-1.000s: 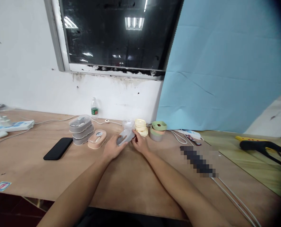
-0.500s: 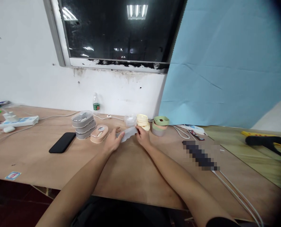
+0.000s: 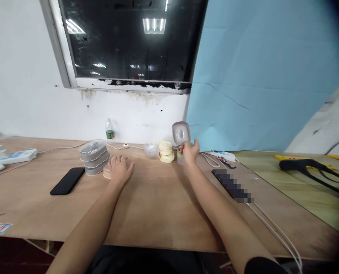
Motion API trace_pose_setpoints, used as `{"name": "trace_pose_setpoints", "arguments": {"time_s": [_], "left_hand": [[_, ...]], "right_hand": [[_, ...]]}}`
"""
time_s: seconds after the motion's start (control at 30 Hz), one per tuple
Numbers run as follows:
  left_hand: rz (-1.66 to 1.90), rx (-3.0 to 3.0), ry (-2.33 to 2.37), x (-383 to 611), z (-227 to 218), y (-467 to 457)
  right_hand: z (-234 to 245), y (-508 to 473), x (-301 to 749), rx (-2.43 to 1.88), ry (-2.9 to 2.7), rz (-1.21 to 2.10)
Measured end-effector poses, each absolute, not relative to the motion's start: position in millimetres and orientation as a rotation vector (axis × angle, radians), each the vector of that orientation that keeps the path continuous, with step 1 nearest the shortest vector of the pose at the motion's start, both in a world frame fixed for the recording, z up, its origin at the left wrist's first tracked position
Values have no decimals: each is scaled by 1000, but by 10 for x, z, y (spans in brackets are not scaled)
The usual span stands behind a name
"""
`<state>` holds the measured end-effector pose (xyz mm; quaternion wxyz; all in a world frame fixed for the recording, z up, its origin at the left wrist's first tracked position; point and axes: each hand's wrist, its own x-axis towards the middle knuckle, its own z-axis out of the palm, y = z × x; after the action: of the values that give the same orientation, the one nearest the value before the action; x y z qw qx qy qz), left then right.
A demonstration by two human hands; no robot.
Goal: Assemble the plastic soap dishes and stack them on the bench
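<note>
My left hand (image 3: 119, 170) lies palm down with its fingers spread over the pink oval lunch box (image 3: 107, 173), hiding most of it. Just left of that stands a stack of grey oval containers (image 3: 96, 161) with a clear-topped lid. My right hand (image 3: 190, 153) pinches the lower edge of a grey square container (image 3: 181, 132), tilted up with its hollow side facing me. Below it, partly covered by the hand, are the stacked cups (image 3: 180, 158); a bit of green shows behind my fingers. Pale yellow containers (image 3: 165, 152) stand piled to their left, beside a clear round tub (image 3: 151, 149).
A black phone (image 3: 67, 181) lies at left, with a power strip (image 3: 12, 157) beyond it. A plastic bottle (image 3: 109, 128) stands against the wall. On the right are a blurred-out dark device (image 3: 232, 185) with white cables (image 3: 275, 226) and a black-and-yellow object (image 3: 306, 166).
My hands have parted. The left one moved onto the pink lunch box, away from the greyish translucent piece. My right hand moved right and up, now raising the grey square container. The view shifted slightly.
</note>
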<state>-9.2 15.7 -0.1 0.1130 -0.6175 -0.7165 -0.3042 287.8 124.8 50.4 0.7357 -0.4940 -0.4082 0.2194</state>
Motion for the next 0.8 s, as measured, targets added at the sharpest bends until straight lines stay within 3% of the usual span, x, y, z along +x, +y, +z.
{"name": "trace_pose_setpoints", "arguments": {"time_s": [0.3,0.8], "left_hand": [[-773,-1827,-2133,-116,-100,194],[-645,-1880,-2185,-157,-116,211]], "right_hand": [[442,1386,3335,-1249,-854,387],[291,1461,3302,-1138,-885,332]]}}
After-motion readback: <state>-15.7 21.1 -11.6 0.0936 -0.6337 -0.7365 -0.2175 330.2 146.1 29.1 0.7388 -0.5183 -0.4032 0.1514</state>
